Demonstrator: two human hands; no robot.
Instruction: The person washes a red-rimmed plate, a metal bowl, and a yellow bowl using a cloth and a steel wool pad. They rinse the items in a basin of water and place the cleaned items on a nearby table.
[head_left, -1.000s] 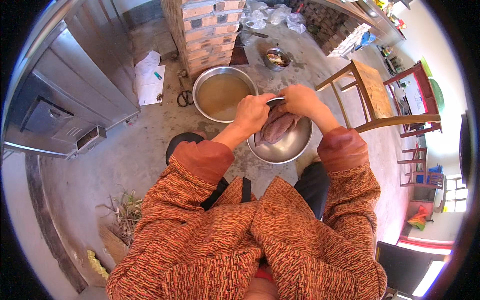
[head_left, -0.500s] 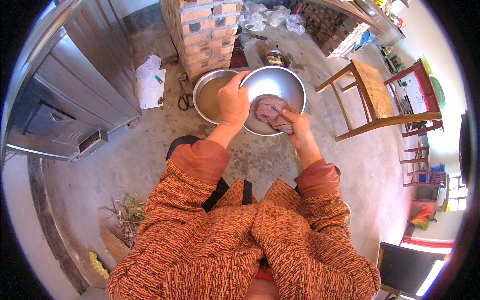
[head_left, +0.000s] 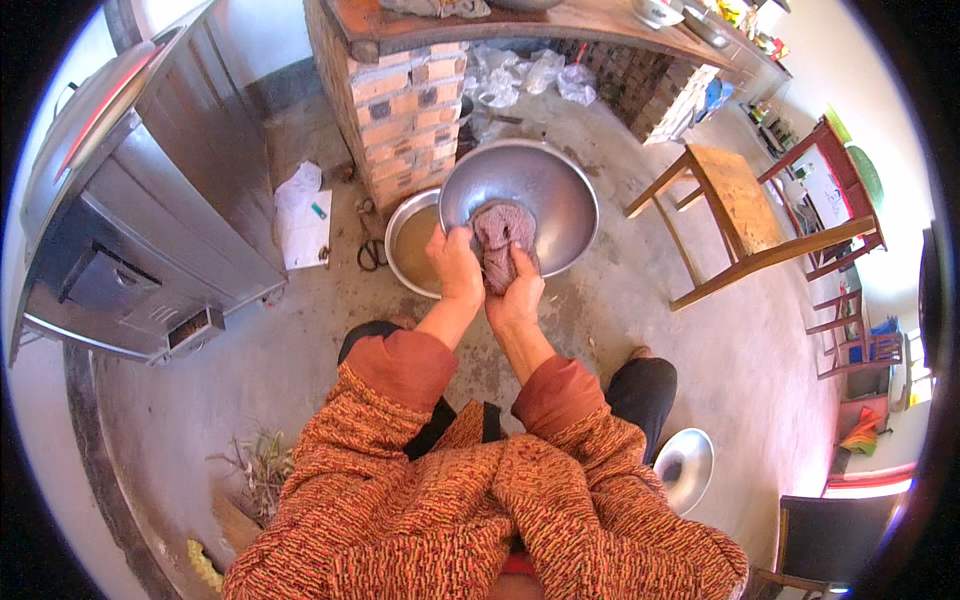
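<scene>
My left hand [head_left: 456, 265] is closed on the near left rim of a shiny metal bowl [head_left: 560, 205], which is tilted with its hollow showing. A brownish-purple cloth [head_left: 505, 230] is bunched in my right hand [head_left: 518, 292], pressed against the bowl's inside near that rim. The hands are close together, almost touching at the wrists. Behind my left hand, a wide metal basin [head_left: 410, 232] of cloudy water stands on the floor, partly covered by the bowl.
A brick pillar [head_left: 408, 130] carries a wooden counter just beyond the basin. On the left is a metal stove [head_left: 160, 220]; on the right, a wooden chair [head_left: 740, 205]. Another metal bowl [head_left: 690, 470] stands on the floor by my right leg. Scissors [head_left: 371, 254] lie left of the basin.
My right hand has moved left with the cloth, from the bowl's right side to beside my left hand. The bowl has shifted left and turned. My view has tilted up a little.
</scene>
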